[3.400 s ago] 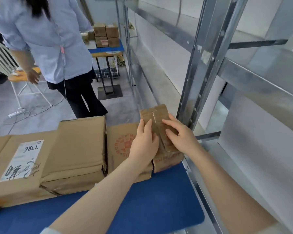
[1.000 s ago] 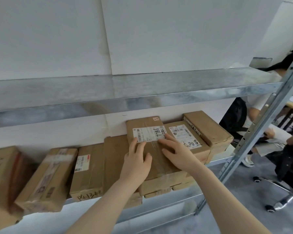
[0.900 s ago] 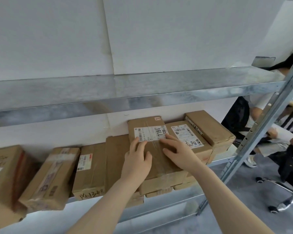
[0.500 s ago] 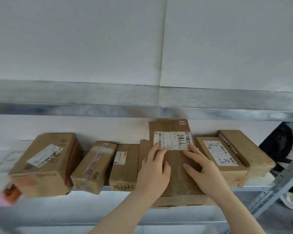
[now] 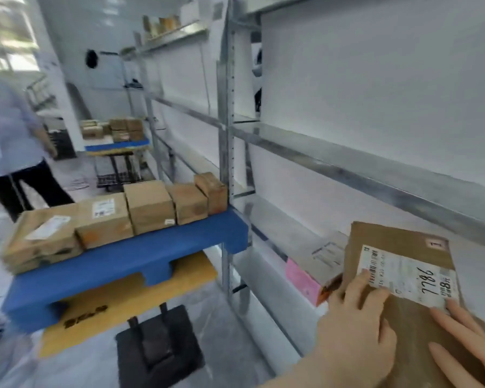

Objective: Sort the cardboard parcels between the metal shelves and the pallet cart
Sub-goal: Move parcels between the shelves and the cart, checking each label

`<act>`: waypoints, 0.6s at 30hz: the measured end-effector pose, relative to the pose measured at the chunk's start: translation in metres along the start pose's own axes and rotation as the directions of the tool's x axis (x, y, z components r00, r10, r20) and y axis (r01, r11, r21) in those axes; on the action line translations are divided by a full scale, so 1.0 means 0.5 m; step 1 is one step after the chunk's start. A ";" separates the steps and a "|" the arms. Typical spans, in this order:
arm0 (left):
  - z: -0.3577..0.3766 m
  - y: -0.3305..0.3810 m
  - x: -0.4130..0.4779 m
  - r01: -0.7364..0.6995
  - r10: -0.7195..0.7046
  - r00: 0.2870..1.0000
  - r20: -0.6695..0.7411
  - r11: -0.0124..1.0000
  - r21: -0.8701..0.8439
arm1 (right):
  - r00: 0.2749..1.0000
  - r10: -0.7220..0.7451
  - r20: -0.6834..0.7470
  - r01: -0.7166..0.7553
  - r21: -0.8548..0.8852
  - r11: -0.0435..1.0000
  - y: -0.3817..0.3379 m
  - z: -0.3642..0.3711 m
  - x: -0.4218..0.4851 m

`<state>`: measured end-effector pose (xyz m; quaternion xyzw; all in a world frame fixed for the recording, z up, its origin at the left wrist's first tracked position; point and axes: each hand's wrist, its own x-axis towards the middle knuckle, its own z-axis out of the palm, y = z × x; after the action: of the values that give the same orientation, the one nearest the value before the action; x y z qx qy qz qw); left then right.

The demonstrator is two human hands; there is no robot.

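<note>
I'm pressing my left hand [image 5: 356,329] and right hand [image 5: 468,343] flat, fingers straight, on the labelled parcel [image 5: 395,245] at lower right — judging it stiff, lightish; taped top slick — side edges for gripping.

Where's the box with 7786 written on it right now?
The box is at the lower right of the head view, on the metal shelf, under the left hand and right hand, with a pink packet just left of it.

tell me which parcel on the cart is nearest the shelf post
The small parcel at the row's right end, beside the post; the others sit further left.
</note>
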<state>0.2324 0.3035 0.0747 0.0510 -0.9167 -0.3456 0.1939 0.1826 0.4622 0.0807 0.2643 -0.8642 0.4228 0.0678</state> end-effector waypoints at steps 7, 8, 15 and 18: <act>-0.342 -0.345 -0.106 0.331 -0.273 0.894 -0.356 0.937 0.113 | 0.919 -0.232 0.319 0.152 0.256 0.955 -0.305 0.410 0.140; -0.381 -0.389 -0.126 0.386 -0.311 0.858 -0.408 0.915 0.115 | 0.892 -0.266 0.365 0.164 0.288 0.944 -0.345 0.470 0.153; -0.560 -0.623 -0.265 0.746 -0.573 0.508 -0.643 0.666 -0.005 | 0.574 -0.538 0.617 0.239 0.502 0.831 -0.553 0.832 0.186; -0.582 -0.695 -0.303 0.839 -0.651 0.314 -0.691 0.531 -0.119 | 0.383 -0.598 0.704 0.238 0.550 0.800 -0.604 0.969 0.203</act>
<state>0.4712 -0.1033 -0.0012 0.6161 -0.6862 -0.2272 0.3128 0.3031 -0.1016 0.0183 0.6576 -0.5890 0.3533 -0.3097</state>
